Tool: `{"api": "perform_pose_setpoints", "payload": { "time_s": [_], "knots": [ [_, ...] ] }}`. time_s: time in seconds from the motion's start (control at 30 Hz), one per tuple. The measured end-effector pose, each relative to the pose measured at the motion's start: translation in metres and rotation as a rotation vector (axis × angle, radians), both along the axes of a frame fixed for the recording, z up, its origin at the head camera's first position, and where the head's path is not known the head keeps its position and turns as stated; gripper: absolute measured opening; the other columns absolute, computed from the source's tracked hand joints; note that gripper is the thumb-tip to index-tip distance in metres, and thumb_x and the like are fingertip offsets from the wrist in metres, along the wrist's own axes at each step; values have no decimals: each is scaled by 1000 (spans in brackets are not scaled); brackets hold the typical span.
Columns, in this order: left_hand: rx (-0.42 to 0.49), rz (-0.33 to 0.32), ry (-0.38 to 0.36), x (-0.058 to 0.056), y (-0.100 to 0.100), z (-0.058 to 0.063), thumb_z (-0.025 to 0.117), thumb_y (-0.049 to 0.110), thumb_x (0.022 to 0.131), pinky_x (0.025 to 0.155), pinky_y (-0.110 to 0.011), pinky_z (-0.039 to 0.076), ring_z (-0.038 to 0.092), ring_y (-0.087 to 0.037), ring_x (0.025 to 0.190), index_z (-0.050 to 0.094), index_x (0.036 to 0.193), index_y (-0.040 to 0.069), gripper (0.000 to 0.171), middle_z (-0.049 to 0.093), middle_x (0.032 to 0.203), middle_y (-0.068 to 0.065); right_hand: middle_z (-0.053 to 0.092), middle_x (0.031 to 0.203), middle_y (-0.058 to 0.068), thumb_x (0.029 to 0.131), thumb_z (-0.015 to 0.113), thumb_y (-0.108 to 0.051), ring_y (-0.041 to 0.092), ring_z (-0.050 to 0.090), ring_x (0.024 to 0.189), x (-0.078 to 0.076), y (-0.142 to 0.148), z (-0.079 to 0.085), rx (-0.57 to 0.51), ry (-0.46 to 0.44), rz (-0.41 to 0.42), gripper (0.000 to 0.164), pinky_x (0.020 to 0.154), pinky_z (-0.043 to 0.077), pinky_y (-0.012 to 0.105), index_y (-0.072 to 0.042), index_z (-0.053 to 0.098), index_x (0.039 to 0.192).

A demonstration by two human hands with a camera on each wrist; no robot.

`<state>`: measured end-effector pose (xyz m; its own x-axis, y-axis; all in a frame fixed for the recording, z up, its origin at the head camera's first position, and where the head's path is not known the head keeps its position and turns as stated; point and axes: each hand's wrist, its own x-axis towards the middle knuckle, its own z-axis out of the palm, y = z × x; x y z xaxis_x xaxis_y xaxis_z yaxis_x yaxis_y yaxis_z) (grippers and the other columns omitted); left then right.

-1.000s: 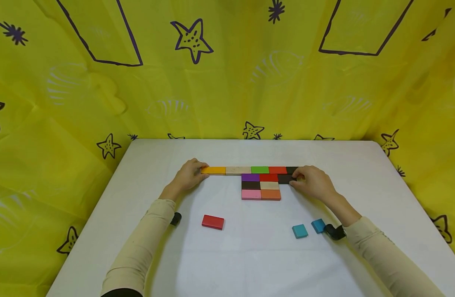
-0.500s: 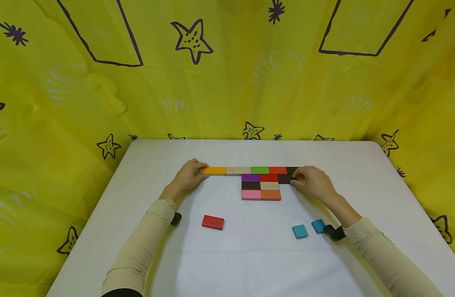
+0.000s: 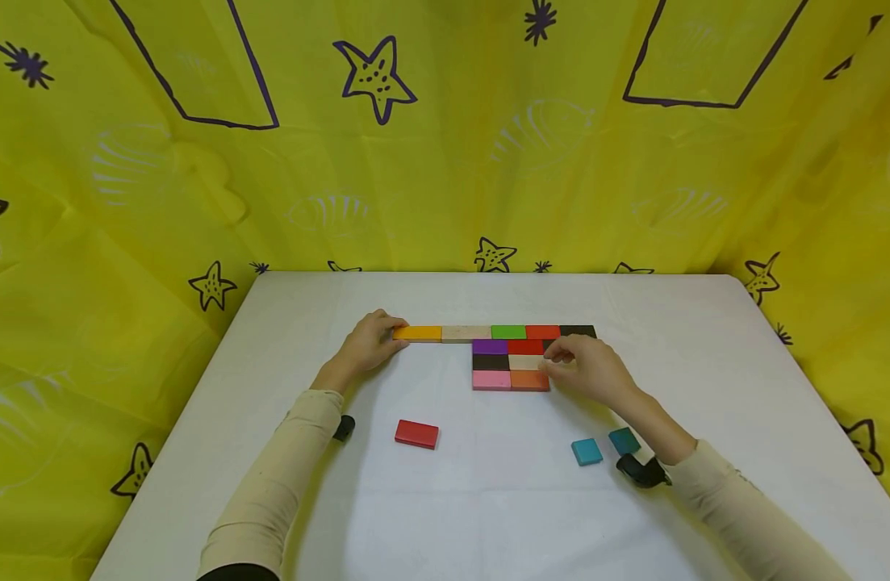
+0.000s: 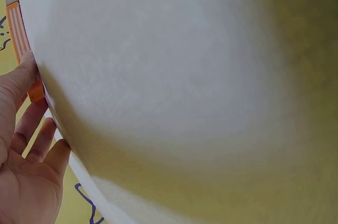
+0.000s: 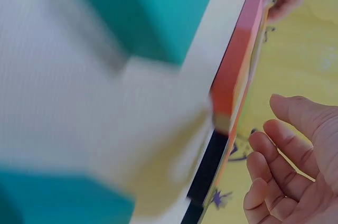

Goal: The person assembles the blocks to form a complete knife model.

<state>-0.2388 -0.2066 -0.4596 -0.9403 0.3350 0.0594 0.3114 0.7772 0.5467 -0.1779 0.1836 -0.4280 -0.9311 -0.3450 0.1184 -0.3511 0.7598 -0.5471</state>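
My left hand (image 3: 368, 343) holds the left end of a yellow-orange wooden block (image 3: 421, 333), thumb on the near side and fingers on the far side. This block begins a row running right through a pale wood block (image 3: 466, 333), a green block (image 3: 508, 332), a red block (image 3: 542, 332) and a black block (image 3: 578, 331). My right hand (image 3: 595, 369) hovers over the right part of the lower rows with loosely curled fingers, holding nothing. It mostly hides another black block (image 3: 548, 347) and partly covers a tan block (image 3: 524, 362).
Below the row lie purple (image 3: 490, 347), pink (image 3: 491, 380) and orange (image 3: 529, 380) blocks. A separate red block (image 3: 416, 434) lies nearer, at left. Two teal-blue blocks (image 3: 587, 452) sit near the right forearm. Yellow patterned cloth (image 3: 445, 161) surrounds the white table (image 3: 445, 516).
My right hand has let go of the black blocks at the right end and moved left and slightly nearer. The left hand and the blocks stay in place.
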Motion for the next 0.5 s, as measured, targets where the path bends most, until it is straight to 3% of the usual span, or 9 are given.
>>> {"api": "perform_pose_setpoints", "payload": {
  "time_s": [0.5],
  "knots": [
    [-7, 6, -22, 1, 0, 1, 74, 19, 96, 85, -39, 43, 52, -27, 97, 71, 124, 4, 32, 62, 107, -12, 69, 89, -3, 87, 83, -22, 17, 61, 84, 26, -55, -1, -107, 13, 110, 16, 77, 53, 36, -11, 75, 96]
  ]
}}
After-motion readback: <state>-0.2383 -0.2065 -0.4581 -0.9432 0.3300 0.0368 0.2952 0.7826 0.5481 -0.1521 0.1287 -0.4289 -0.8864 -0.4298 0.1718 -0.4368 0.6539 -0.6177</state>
